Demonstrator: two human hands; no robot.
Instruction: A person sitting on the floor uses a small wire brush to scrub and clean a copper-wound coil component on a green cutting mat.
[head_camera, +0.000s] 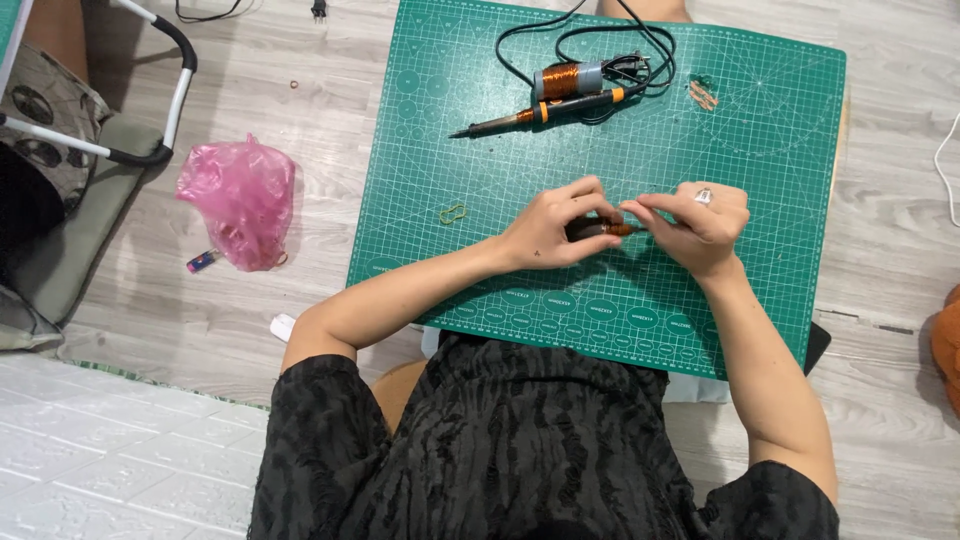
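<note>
Both hands meet mid cutting mat (760, 200). Left hand (548, 228) grips small dark piece wound with copper wire (600, 229); right hand (700, 222) pinches its wire end. Winding looks partway done. Soldering iron (545, 112) and copper wire spool (567, 79) lie untouched at far edge.

Dark part (590, 229) mostly behind hands

Soldering iron (540, 110) & wire spool (567, 79) on mat (760, 150); bag (240, 200) left.
</note>
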